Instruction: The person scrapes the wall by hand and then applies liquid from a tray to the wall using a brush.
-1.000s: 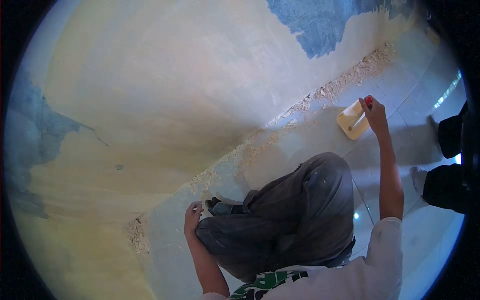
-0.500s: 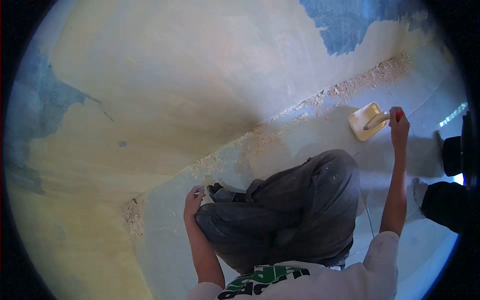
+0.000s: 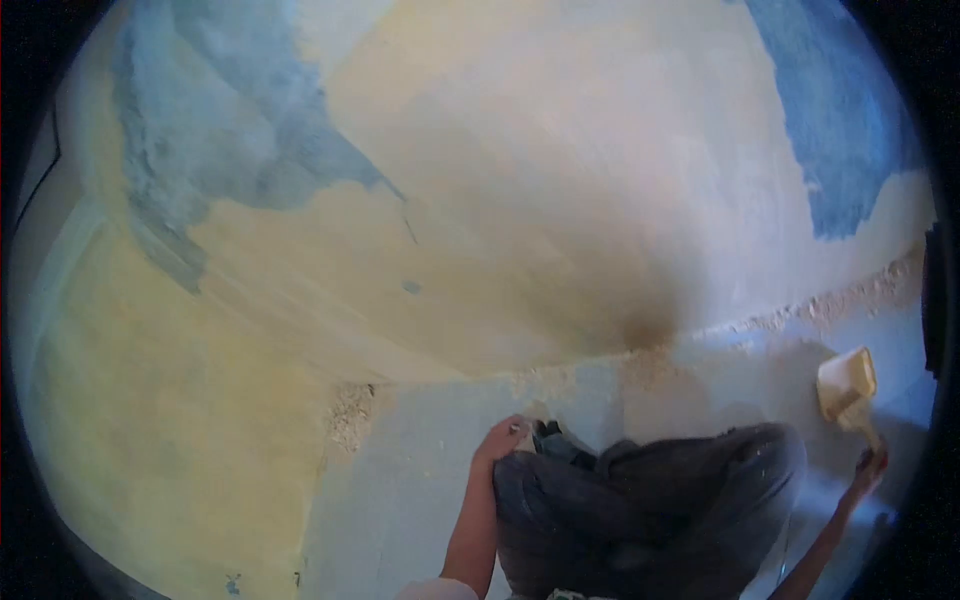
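Observation:
My right hand point(image 3: 870, 468) is closed round the handle of a pale brush point(image 3: 856, 416) at the right. The brush head overlaps the near side of a yellowish plastic tub point(image 3: 840, 382) beside it. My left hand point(image 3: 502, 438) rests by my bent knee, close to my dark shoe point(image 3: 560, 445), with its fingers curled. A small pale thing point(image 3: 527, 436) shows at those fingertips, and I cannot tell what it is. My dark, dusty trousers point(image 3: 650, 500) fill the space between the hands.
Before me rises a wall point(image 3: 520, 230) with cream areas and blue patches point(image 3: 850, 120). Crumbled flakes point(image 3: 855, 300) lie along its foot at the right, and a heap of debris point(image 3: 350, 415) sits in the corner. Grey-blue floor point(image 3: 400, 500) runs beside my legs. Dark cloth point(image 3: 935, 300) shows at the right edge.
The view has turned up and left, showing more wall and corner. The brush, over the open tub before, now overlaps its near side. Another person's legs at the right have mostly left view.

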A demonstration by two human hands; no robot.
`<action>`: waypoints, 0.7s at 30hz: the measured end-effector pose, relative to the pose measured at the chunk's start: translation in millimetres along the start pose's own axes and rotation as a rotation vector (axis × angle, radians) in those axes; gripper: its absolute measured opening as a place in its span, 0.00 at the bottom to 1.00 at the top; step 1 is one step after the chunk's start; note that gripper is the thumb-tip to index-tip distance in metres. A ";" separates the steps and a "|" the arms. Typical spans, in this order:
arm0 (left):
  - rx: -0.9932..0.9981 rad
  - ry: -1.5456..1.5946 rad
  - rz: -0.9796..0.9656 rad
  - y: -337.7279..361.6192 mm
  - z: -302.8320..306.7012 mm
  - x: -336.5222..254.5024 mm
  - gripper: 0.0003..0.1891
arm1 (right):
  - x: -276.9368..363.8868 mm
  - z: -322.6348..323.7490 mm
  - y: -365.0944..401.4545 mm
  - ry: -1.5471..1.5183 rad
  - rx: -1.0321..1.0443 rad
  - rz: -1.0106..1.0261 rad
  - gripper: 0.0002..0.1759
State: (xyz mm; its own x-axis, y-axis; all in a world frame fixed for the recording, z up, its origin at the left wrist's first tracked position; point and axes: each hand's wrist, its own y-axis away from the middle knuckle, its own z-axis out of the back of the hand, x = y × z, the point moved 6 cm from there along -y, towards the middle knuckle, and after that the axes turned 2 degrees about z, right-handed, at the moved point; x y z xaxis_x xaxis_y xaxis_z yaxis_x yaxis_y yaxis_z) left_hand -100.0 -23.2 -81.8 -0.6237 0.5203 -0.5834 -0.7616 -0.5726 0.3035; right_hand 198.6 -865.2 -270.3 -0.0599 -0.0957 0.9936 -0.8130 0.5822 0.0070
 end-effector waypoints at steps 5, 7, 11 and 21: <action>0.039 0.018 -0.058 -0.2 -1.5 -3.2 0.20 | 26.7 -21.3 66.5 -0.155 -0.152 -0.023 0.24; 0.029 0.033 -0.067 -3.9 -2.5 6.7 0.21 | 23.2 -23.8 72.5 -0.162 -0.146 -0.023 0.24; 0.017 0.024 -0.040 -3.4 -2.8 8.7 0.24 | -15.2 -17.9 72.7 -0.283 -0.004 -0.103 0.27; 0.018 0.060 -0.078 -1.1 -1.1 3.7 0.24 | -74.0 -24.1 72.2 -0.417 -0.081 -0.192 0.30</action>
State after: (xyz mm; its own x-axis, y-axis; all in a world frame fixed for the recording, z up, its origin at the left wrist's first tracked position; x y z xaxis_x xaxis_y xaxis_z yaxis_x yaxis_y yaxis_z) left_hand -101.2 -21.4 -85.1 -0.5514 0.5232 -0.6498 -0.8105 -0.5205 0.2686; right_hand 158.2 -796.6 -340.6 -0.1534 -0.5146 0.8436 -0.7854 0.5816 0.2119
